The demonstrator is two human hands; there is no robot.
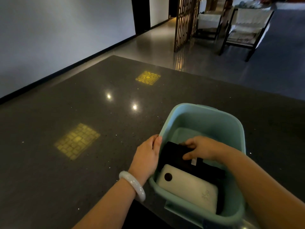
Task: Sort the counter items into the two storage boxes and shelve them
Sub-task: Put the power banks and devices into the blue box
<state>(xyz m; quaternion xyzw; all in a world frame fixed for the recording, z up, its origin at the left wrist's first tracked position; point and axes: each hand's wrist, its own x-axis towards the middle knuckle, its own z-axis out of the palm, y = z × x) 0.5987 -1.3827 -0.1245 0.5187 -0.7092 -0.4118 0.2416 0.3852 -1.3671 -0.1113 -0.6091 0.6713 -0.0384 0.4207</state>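
Right hand [200, 148] pinches black pouch [176, 158] inside teal box [214, 116]; left hand [146, 156] grips its left rim

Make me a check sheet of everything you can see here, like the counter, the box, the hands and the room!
Surface: dark speckled counter, glossy, with two yellow patterned light patches and two bright spots of reflected light.
Job's things: teal storage box stands on the counter near its front edge; inside lie a white power bank and a black pouch partly above it. Only one box is in view.
Clutter: nothing seen.
Hands: left hand holds the box's left rim, a white bangle on its wrist; right hand is inside the box, gripping the black pouch.
Cables: nothing seen.
Surroundings: pale wall, wooden lattice screen, dark-framed chairs, shiny floor.
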